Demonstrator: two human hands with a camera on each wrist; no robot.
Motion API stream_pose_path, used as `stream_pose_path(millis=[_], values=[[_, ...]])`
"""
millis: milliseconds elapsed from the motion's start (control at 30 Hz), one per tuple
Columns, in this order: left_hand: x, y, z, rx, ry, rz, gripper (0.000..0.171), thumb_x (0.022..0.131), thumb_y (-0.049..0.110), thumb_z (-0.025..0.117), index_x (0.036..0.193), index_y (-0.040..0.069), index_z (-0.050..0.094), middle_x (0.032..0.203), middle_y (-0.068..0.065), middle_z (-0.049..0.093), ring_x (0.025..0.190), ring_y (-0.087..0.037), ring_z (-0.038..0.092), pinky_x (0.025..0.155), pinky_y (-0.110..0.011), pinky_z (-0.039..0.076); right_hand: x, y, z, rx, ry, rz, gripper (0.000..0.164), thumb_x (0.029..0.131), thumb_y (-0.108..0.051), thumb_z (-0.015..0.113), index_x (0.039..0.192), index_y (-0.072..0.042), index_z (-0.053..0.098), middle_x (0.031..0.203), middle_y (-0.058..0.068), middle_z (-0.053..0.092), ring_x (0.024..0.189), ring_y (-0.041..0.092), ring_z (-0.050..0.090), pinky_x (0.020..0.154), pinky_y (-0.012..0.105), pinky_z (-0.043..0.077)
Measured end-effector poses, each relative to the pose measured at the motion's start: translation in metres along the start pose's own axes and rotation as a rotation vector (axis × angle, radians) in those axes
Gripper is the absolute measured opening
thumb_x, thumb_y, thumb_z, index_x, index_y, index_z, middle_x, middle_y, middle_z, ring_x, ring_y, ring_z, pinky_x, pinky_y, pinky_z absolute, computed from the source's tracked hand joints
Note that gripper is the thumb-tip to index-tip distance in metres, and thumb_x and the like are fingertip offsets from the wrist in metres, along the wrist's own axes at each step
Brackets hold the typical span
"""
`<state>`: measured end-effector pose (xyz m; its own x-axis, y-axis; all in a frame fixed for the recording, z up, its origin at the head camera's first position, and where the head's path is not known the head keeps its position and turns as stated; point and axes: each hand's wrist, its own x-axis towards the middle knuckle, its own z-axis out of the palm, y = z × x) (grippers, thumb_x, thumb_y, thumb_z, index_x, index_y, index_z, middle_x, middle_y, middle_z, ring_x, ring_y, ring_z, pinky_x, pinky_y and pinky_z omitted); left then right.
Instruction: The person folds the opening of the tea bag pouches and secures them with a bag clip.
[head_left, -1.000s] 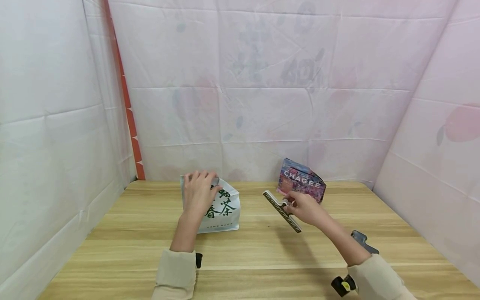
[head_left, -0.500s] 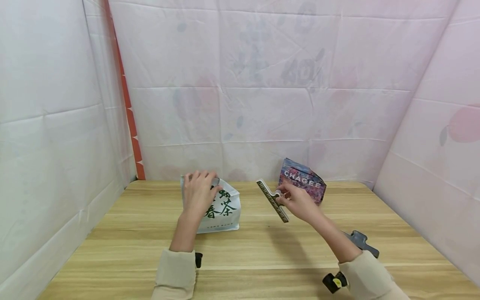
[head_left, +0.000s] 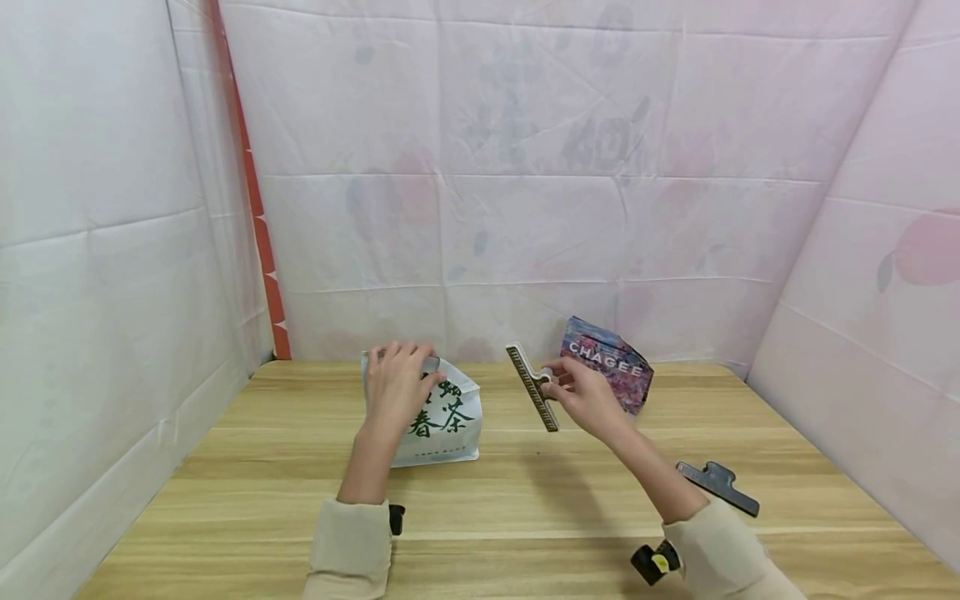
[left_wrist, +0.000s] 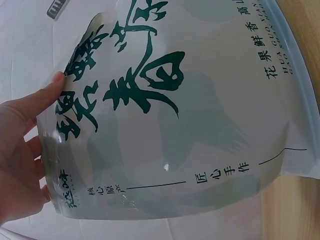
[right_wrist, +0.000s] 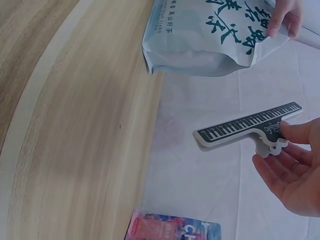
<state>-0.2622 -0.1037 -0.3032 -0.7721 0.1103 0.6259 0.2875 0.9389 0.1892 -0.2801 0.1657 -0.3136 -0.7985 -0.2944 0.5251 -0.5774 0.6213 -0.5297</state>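
A white tea bag [head_left: 450, 433] with green characters stands on the left of the table. My left hand [head_left: 393, 392] grips its top edge; in the left wrist view the thumb lies on the front of the bag and the other fingers go behind. Right of the bag, above the table, my right hand [head_left: 592, 404] holds a long bag clip [right_wrist: 245, 125] with a piano-key pattern. Thumb and fingers pinch the clip's handle, and the clip is tilted. It is apart from the bag.
A colourful bag marked CHAGEE [head_left: 611, 367] stands at the back, behind my right hand. A dark bag clip [head_left: 717, 485] lies on the wooden table [head_left: 487, 533] by my right sleeve. White printed cloth [head_left: 480, 208] encloses the back and sides.
My right hand has moved left and slightly up with the piano-key clip, nearer to the white bag. The clip has turned a little more upright. The left hand has stayed in place.
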Motion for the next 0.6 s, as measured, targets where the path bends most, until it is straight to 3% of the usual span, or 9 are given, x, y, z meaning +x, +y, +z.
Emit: stream_pose_path(millis=[300,600], values=[[0.0,-0.003,-0.003,-0.026,-0.02,-0.007,0.031,0.076,0.033,0.074,0.102,0.017,0.065,0.099,0.0,0.063,0.092,-0.021,0.05,0.092,-0.042,0.029,0.009,-0.008,0.007,0.041,0.055,0.003,0.025,0.083,-0.003,0.066,0.107,0.003,0.061,0.09,0.012,0.064,0.083,0.026,0.062,0.073,0.039,0.051],[0.0,-0.003,-0.004,-0.041,-0.024,-0.002,0.032,0.076,0.032,0.074,0.102,0.016,0.065,0.098,0.0,0.063,0.092,-0.021,0.05,0.093,-0.042,0.028,0.017,-0.019,0.017,0.166,0.129,-0.032,0.028,0.085,-0.004,0.064,0.112,0.001,0.06,0.095,0.013,0.063,0.087,0.026,0.06,0.077,0.039,0.049]])
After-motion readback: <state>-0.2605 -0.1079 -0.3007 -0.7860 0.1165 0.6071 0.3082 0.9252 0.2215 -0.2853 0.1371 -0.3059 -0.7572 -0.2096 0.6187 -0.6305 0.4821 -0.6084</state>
